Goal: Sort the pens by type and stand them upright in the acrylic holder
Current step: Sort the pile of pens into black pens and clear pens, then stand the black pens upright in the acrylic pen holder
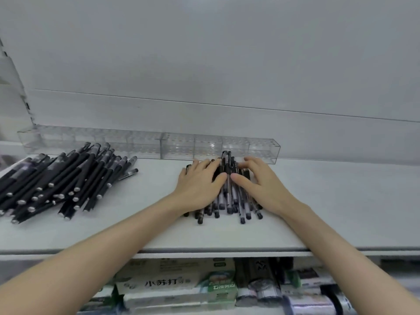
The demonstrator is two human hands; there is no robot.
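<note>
**Fingers (pixel 205 165) spread flat over the clear pens (pixel 229 196)**

Fingers of both hands lie spread and nearly straight on top of the clear pens, which have black caps and sit in one pile. They rest on the pile and do not grip any pen. The left hand (pixel 200 187) covers the left side and the right hand (pixel 261 185) covers the right side. The two thumbs almost meet in the middle. The pile lies on a white shelf (pixel 341 201), just in front of the long acrylic holder (pixel 147 144) at the back. A bigger heap of black pens (pixel 63 178) lies well to the left. Boxes (pixel 172 283) sit below the shelf.
</note>
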